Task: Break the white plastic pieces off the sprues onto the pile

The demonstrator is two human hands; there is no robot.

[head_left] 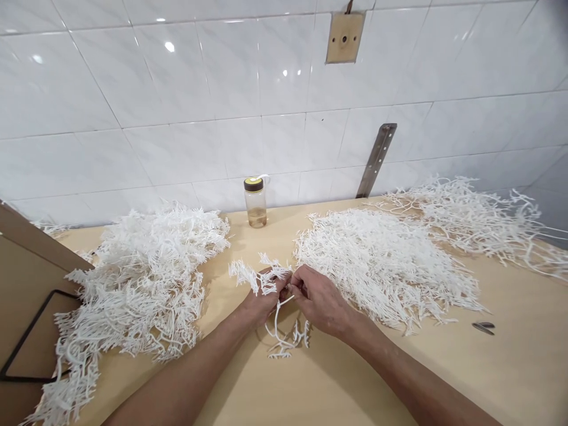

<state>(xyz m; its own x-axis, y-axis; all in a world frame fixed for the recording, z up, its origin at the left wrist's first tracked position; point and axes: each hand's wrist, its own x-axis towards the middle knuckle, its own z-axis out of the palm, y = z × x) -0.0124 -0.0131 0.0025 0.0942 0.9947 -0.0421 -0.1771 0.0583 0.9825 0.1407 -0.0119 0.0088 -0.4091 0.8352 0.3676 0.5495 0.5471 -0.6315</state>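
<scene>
Both hands meet over the middle of the table, closed around a white branching plastic sprig (278,319). My left hand (270,297) grips it, with feathery white tips sticking up over the fingers and bare stems hanging below. Pinched close against it, my right hand (317,299) has its thumb and fingertips at the sprig's stem; the exact point of contact is hidden. To the left lies a tall heap of feathery white sprigs (146,278). A flatter pile of thin white pieces (381,260) lies just right of my right hand.
A bottle with liquid (256,204) stands at the back by the tiled wall. Looser white stems (474,219) spread over the far right. Small dark snips (483,328) lie at right. A metal bracket (377,160) leans at the wall; a cardboard box (31,296) stands left.
</scene>
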